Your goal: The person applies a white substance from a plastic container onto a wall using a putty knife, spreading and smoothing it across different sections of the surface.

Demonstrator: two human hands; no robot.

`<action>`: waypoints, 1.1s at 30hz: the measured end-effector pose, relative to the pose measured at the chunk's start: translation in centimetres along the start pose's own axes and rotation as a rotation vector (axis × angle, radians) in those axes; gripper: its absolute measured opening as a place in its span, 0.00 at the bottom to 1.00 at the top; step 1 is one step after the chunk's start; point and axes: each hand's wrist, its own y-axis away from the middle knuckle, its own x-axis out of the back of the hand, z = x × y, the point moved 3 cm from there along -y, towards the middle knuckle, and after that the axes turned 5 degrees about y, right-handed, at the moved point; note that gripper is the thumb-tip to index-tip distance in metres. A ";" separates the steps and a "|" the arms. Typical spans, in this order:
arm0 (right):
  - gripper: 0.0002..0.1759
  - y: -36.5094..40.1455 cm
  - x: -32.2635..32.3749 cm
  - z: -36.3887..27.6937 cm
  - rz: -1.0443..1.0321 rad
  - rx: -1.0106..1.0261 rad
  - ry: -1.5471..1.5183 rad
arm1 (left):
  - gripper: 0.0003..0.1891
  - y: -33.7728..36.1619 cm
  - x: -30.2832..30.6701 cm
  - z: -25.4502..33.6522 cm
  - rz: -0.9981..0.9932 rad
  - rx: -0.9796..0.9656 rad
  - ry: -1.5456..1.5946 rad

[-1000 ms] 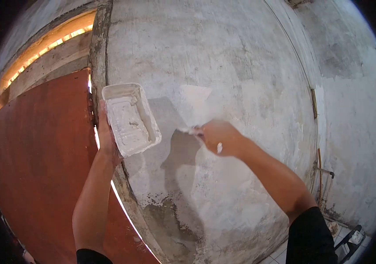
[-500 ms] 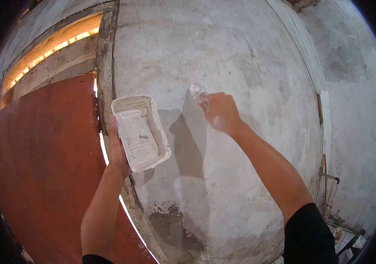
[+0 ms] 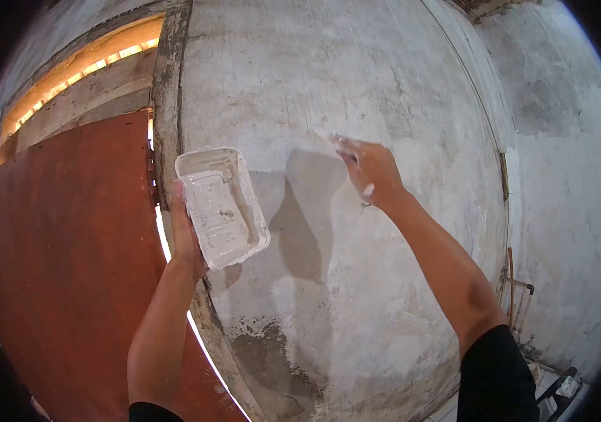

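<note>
My left hand (image 3: 186, 228) grips a white rectangular plastic tub (image 3: 264, 235) by its left side and underside. The tub is tilted with its opening toward me, and pale wall putty (image 3: 220, 211) coats its inside. My right hand (image 3: 373, 172) is at the grey plastered wall (image 3: 399, 295), up and to the right of the tub. Its fingers are closed together, with white paste at their tips and a spot of it near the wrist. Whatever lies between the fingers is too small and smeared to make out.
A reddish-brown door panel (image 3: 68, 260) stands on the left, beside a worn wooden post (image 3: 168, 77). Bare dark plaster (image 3: 265, 359) shows low on the wall. At the right are a pipe with a tap (image 3: 530, 288) and a dark object (image 3: 564, 394) on the floor.
My right hand has moved a little to the right along the wall, and the white clump at its fingertips looks smaller. The tub has shifted only slightly in view.
</note>
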 end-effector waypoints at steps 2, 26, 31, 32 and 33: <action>0.18 -0.5 -2.1 0.4 -0.178 -0.083 0.151 | 0.43 -0.1 -0.1 0.0 0.000 -0.011 -0.010; 0.13 -2.0 -3.2 4.0 0.293 -0.212 0.153 | 0.43 1.0 -0.8 0.6 -0.087 0.125 0.040; 0.10 -1.0 -4.2 -4.5 -0.265 -0.030 0.389 | 0.44 0.3 -0.4 0.2 -0.156 0.117 0.073; 0.10 0.4 -4.1 -5.5 -0.366 0.006 0.343 | 0.44 0.4 -0.5 0.1 -0.153 0.130 0.073; 0.10 2.2 -4.2 -6.3 -0.466 0.040 0.296 | 0.44 0.6 -0.6 0.3 -0.155 0.136 0.062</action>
